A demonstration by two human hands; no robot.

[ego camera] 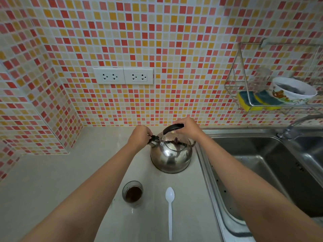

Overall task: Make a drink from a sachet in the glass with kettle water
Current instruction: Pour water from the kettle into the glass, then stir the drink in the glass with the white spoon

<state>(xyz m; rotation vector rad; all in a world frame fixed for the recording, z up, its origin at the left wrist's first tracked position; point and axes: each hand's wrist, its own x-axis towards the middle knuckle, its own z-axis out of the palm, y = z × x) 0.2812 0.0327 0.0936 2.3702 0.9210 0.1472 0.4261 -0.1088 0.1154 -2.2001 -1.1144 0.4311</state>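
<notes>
A shiny steel kettle [170, 155] stands on the pale counter [52, 172] near the sink's left rim. My right hand [187, 127] grips its black handle [172, 128] from above. At the kettle's left side my left hand [139, 136] pinches the black cap on the spout [153, 138]. A small glass [132, 193] with dark brown powder in its bottom sits on the counter in front of the kettle. To its right lies a white plastic spoon [169, 210], bowl end pointing away from me. No sachet is visible.
A steel sink [262, 165] fills the right side, with a tap [293, 126] at its back. A wire rack [244, 95] on the tiled wall holds sponges and a patterned bowl [291, 91]. Two double sockets [123, 75] sit on the wall above the counter.
</notes>
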